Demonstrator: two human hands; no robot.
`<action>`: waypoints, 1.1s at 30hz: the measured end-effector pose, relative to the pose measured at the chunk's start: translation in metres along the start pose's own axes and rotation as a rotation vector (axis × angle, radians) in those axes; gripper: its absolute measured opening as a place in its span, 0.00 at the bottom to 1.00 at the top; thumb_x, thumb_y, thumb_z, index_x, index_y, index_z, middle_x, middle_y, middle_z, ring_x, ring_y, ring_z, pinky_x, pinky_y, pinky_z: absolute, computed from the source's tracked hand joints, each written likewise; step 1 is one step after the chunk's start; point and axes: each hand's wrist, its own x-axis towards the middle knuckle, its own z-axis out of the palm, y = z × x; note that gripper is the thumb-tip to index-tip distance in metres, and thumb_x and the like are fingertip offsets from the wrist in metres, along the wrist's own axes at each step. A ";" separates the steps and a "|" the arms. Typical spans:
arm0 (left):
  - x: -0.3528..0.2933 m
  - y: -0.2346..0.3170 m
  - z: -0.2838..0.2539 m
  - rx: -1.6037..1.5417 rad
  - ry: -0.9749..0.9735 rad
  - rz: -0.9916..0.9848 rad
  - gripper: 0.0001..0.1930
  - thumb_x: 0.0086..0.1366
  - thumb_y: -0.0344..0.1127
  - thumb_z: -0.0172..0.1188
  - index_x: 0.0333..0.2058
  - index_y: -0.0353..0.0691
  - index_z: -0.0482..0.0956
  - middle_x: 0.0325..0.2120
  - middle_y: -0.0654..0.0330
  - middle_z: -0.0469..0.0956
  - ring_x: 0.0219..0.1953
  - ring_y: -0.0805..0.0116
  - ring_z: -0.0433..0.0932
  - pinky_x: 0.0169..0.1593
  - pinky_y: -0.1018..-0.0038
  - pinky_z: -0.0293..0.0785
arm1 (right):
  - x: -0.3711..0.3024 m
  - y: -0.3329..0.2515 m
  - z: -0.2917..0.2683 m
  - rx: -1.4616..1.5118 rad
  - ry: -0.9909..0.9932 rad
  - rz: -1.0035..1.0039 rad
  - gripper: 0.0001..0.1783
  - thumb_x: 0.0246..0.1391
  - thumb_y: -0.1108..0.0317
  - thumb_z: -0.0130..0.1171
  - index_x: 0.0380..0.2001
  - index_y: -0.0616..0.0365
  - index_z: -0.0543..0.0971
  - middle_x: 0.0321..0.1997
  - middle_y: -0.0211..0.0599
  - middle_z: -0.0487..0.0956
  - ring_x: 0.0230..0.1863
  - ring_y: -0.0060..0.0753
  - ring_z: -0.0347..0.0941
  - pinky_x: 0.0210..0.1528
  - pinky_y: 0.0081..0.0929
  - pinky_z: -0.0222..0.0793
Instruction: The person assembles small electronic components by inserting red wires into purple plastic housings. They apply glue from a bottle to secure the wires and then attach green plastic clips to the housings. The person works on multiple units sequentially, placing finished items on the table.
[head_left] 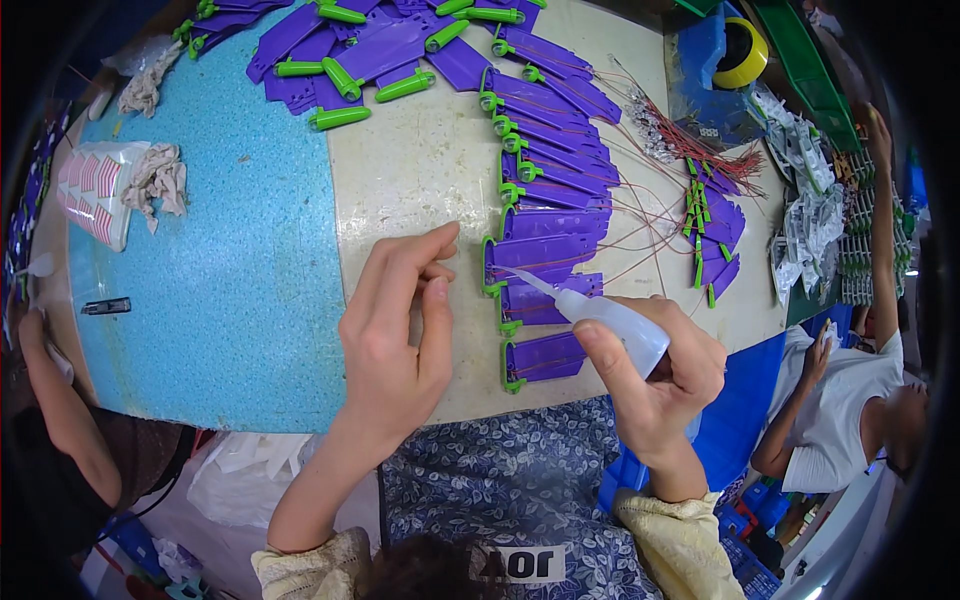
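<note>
In my right hand (665, 385) is a translucent white squeeze bottle (632, 330) with a long thin nozzle. The nozzle points left, its tip near the green edge of a purple plastic piece (540, 252); whether it touches I cannot tell. My left hand (393, 330) hovers just left of that row, holding nothing visible, index finger stretched out and the other fingers loosely bent. The purple pieces lie overlapped in a column, each with a green end (512, 384) on its left and thin reddish wires (625, 265) trailing right.
More purple and green pieces (385, 50) are piled at the far side. A wire bundle (700, 145), a smaller purple stack (715, 235), clear bags (805, 210) and yellow tape (742, 55) are on the right. On the blue mat (250, 250) lies a crumpled cloth (158, 185). People work at both sides.
</note>
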 end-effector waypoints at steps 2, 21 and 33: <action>0.006 0.001 0.002 0.003 -0.020 0.002 0.16 0.66 0.18 0.51 0.51 0.30 0.77 0.40 0.52 0.78 0.38 0.67 0.80 0.42 0.74 0.76 | -0.001 -0.001 -0.004 0.004 -0.008 0.037 0.12 0.44 0.73 0.75 0.30 0.67 0.83 0.24 0.43 0.83 0.21 0.29 0.78 0.23 0.23 0.69; 0.013 0.001 0.006 0.009 -0.069 0.032 0.14 0.65 0.16 0.49 0.45 0.31 0.80 0.38 0.53 0.77 0.38 0.65 0.79 0.42 0.74 0.75 | -0.012 0.003 -0.022 0.065 0.016 0.049 0.12 0.45 0.73 0.74 0.31 0.68 0.83 0.26 0.44 0.83 0.22 0.27 0.78 0.24 0.22 0.69; 0.012 0.001 0.007 -0.009 -0.041 -0.011 0.11 0.67 0.17 0.49 0.43 0.29 0.79 0.38 0.53 0.78 0.37 0.68 0.79 0.41 0.75 0.74 | 0.010 0.013 0.000 -0.029 0.040 -0.002 0.12 0.43 0.75 0.75 0.31 0.67 0.83 0.26 0.43 0.84 0.22 0.30 0.78 0.24 0.23 0.70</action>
